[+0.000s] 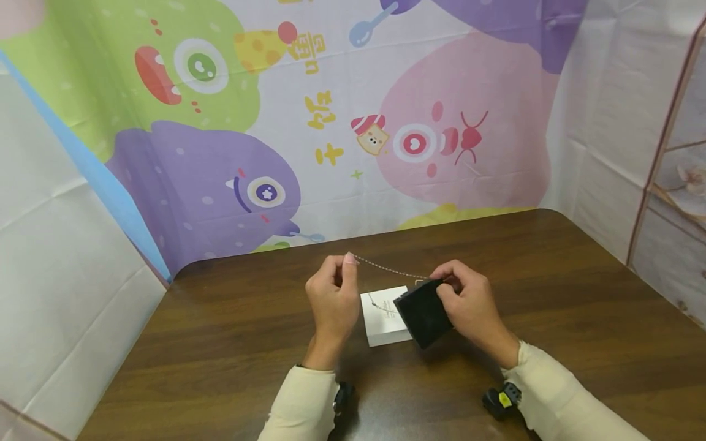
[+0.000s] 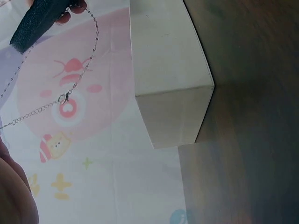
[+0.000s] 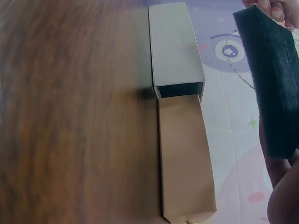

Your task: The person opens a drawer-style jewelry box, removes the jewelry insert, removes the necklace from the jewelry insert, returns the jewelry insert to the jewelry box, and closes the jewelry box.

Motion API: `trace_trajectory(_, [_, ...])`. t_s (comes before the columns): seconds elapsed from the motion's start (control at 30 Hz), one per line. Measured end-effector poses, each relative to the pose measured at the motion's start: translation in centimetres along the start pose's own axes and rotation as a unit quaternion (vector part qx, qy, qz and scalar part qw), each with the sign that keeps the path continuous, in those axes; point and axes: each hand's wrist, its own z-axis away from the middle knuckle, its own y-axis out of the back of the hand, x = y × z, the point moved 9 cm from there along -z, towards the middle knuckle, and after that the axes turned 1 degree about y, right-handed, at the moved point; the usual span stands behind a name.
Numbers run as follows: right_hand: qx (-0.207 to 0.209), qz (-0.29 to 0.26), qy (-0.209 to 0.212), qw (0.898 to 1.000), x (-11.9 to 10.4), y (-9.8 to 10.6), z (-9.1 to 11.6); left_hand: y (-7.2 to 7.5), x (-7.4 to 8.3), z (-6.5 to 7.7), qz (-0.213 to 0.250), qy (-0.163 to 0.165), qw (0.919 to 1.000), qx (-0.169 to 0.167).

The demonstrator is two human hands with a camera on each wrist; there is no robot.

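Note:
My left hand [image 1: 333, 300] pinches one end of a thin silver necklace [image 1: 389, 269] between thumb and forefinger, above the table. The chain runs across to a flat black jewelry pad [image 1: 425, 317], which my right hand [image 1: 473, 303] grips by its upper right edge, tilted. In the left wrist view, a clasp [image 2: 64, 97] and small extension links show on the chain, and part of it loops below the pad. Beneath the hands lies a white box sleeve [image 1: 380, 334] with fine print on top. The right wrist view shows a brown drawer [image 3: 187, 154] sticking out of it.
The dark wood table [image 1: 231, 349] extends to both sides of the box. A cartoon-printed cloth [image 1: 331, 202] hangs along its back edge. Pale panels [image 1: 60, 245] stand at left and right. Each wrist carries a small black camera [image 1: 501, 399].

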Motion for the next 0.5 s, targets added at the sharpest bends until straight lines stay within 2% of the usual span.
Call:
trace_trajectory(0.3, [-0.003, -0.002, 0.001, 1.000, 0.19, 0.08, 0.07, -0.08, -0.55, 0.07, 0.010, 0.012, 0.9999, -0.003])
trace_trajectory(0.5, [-0.006, -0.008, -0.006, 1.000, 0.24, -0.03, 0.05, 0.18, -0.34, -0.12, 0.007, 0.013, 0.9999, 0.004])
